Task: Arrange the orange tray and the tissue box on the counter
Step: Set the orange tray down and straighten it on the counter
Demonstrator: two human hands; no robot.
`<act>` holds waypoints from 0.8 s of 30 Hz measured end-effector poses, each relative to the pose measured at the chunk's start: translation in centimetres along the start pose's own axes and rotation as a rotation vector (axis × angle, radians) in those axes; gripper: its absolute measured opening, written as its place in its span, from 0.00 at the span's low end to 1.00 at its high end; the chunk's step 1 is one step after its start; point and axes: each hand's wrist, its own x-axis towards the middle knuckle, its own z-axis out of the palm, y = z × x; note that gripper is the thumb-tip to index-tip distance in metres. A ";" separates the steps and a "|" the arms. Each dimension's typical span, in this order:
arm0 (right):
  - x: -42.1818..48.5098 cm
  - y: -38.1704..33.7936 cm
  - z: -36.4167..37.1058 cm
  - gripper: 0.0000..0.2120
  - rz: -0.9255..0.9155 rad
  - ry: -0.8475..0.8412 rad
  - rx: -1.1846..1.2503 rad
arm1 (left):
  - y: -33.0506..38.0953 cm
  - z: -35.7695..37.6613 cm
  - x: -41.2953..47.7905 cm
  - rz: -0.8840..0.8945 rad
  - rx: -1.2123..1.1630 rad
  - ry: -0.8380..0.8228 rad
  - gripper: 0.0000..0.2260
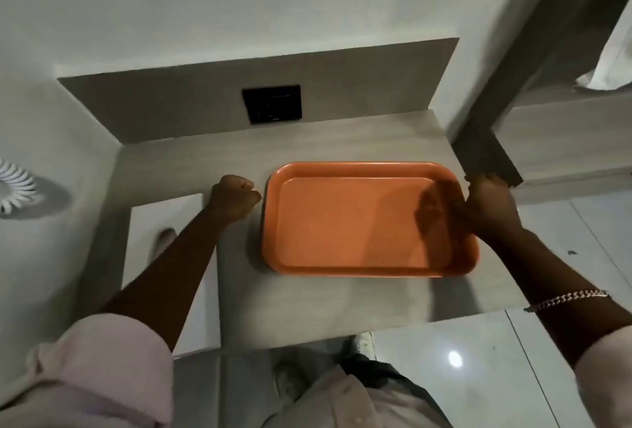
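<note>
The orange tray point(342, 222) lies flat and empty on the grey counter point(307, 301), toward its right side. My right hand point(489, 205) curls over the tray's right rim near the far corner and grips it. My left hand point(234, 196) is a closed fist right beside the tray's left rim, holding nothing; I cannot tell if it touches. The white tissue box point(191, 215), with an oval slot on top, lies on the counter's left part, partly hidden under my left forearm.
A low grey backsplash with a black socket plate point(272, 104) runs behind the counter. A dark post point(489, 154) stands at the counter's right far corner. Glossy floor tiles point(478, 376) lie below the front and right edges. A white round vent point(15, 190) is at far left.
</note>
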 end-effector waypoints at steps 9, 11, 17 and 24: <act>0.8 2.7 1.7 0.17 0.165 -0.173 0.134 | -1.0 2.1 0.1 -0.217 -0.337 -0.082 0.08; 0.9 2.6 1.6 0.14 0.141 -0.169 0.138 | -1.2 2.1 -0.1 -0.220 -0.367 -0.079 0.07; 3.2 0.9 0.6 0.12 0.097 -0.167 0.206 | -1.6 1.4 0.2 -0.183 -0.354 0.018 0.05; 8.2 -2.9 0.7 0.10 0.086 -0.201 0.224 | -0.5 -0.5 2.8 -0.144 -0.238 0.149 0.03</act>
